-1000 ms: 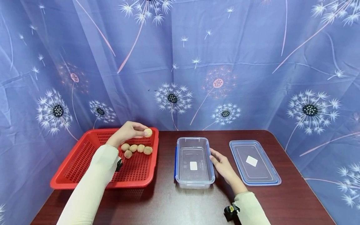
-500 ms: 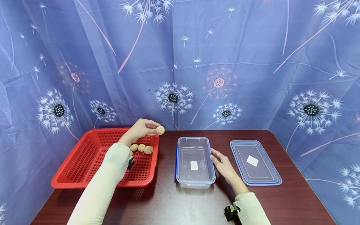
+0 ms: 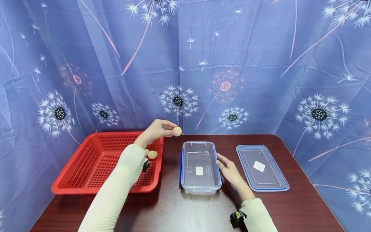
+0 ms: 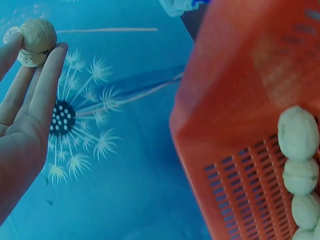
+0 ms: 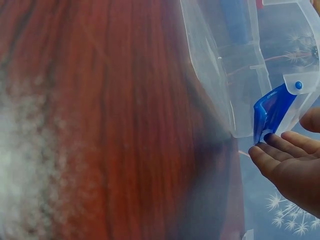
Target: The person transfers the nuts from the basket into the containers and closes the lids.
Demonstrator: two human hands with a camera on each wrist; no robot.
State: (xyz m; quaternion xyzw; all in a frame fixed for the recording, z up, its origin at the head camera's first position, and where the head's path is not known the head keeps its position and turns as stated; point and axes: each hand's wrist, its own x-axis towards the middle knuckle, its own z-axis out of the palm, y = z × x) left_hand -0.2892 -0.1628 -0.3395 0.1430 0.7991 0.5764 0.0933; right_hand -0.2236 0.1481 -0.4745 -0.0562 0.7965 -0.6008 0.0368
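My left hand [image 3: 157, 130] pinches a walnut [image 3: 177, 131] between thumb and fingertips, up in the air between the red basket [image 3: 87, 190] and the clear plastic container [image 3: 200, 187]. In the left wrist view the held walnut [image 4: 39, 37] sits at the fingertips, its seam showing. More walnuts [image 3: 152, 155] lie in the basket, partly hidden by the left forearm. My right hand [image 3: 230, 172] rests its fingers against the container's right side. From the right wrist, those fairly straight fingers [image 5: 267, 157] meet a blue side clip [image 5: 272, 112] hanging from the container.
A clear lid with a blue seal [image 3: 262, 180] lies flat on the dark wooden table [image 3: 162, 212], right of the right hand. Another blue clip [image 3: 181, 167] hangs on the container's left side. Behind the table hangs a blue dandelion-print curtain [image 3: 200, 80].
My left hand has carried the walnut rightward from over the basket to near the container's far left corner. The right hand and the container have stayed in place.
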